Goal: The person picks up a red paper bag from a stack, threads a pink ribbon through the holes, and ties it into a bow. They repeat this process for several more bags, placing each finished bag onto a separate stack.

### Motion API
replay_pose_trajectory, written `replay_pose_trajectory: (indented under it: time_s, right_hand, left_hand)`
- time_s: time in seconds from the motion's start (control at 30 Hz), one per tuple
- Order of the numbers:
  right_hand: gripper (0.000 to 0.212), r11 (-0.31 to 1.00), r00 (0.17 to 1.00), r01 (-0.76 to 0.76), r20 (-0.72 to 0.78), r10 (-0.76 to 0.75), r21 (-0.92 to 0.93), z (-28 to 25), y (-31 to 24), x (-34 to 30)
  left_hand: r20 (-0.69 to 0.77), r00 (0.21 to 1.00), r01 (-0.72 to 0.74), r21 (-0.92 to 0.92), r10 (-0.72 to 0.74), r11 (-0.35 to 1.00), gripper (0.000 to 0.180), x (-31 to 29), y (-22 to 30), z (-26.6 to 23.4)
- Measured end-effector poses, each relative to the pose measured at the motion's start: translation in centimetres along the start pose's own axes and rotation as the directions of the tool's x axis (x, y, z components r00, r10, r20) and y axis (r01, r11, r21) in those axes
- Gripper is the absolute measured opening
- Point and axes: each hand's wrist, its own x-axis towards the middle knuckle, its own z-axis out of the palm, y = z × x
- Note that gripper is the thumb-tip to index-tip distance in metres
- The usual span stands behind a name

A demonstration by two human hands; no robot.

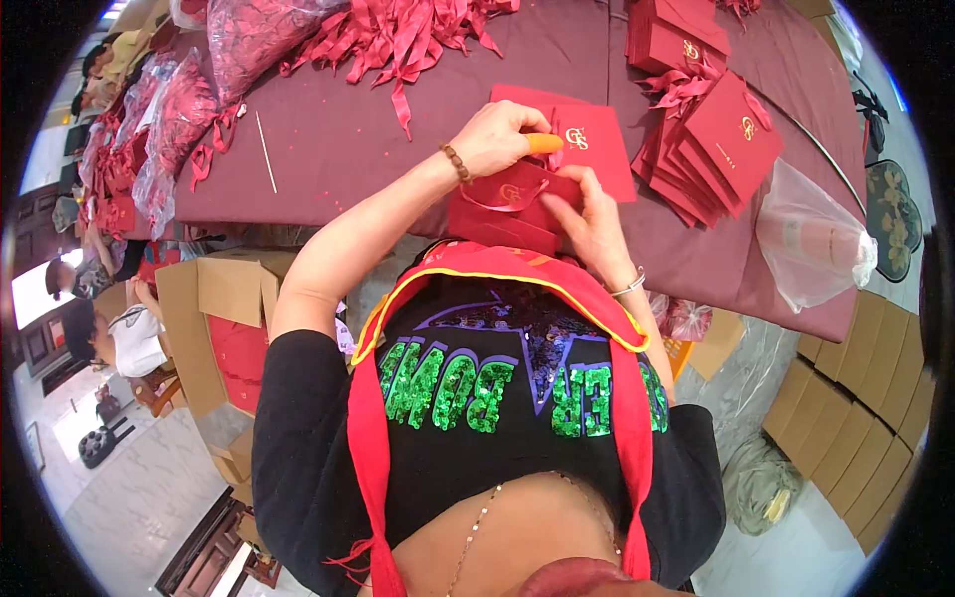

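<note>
A maroon-covered surface point(348, 149) carries a fanned stack of red envelopes point(711, 149), another red stack point(671, 35) behind it, a tangle of red ribbons point(398, 35), clear bags of red goods point(189, 109), a thin stick point(266, 151) and a clear plastic bag point(811, 239).

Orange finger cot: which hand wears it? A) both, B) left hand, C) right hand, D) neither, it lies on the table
B. The orange finger cot sits on a fingertip of the left hand, the one with the bead bracelet, pressed near the red pouch; the right hand grips the pouch bare-fingered.
</note>
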Motion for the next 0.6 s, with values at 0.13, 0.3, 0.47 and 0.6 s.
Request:
replay_pose_trajectory:
  time_s: [0.13, 0.3, 0.47, 0.6]
  right_hand:
    - [0.055, 0.997, 0.997, 0.066, 0.046, -0.068, 0.044, 0.6, 0.0, -0.4]
    - [0.055, 0.992, 0.991, 0.078, 0.105, -0.088, 0.100, 0.6, -0.7, -0.5]
    - [0.059, 0.960, 0.991, 0.101, -0.114, -0.074, 0.261, 1.2, 1.8, 0.0]
    - [0.061, 0.743, 0.982, -0.003, -0.140, 0.130, 0.670, -0.1, -1.0, 1.1]
  left_hand:
    - [-0.027, 0.997, 0.069, -0.040, -0.070, 0.997, 0.020, 0.3, 0.6, -0.6]
    - [-0.256, 0.966, -0.096, -0.194, 0.044, 0.976, 0.016, 2.3, 1.0, -3.6]
    - [-0.124, 0.992, -0.028, -0.310, -0.012, 0.950, 0.047, 0.4, 2.5, -5.1]
    - [-0.051, 0.997, -0.083, -0.571, 0.066, 0.817, 0.056, -3.5, -1.8, -6.5]
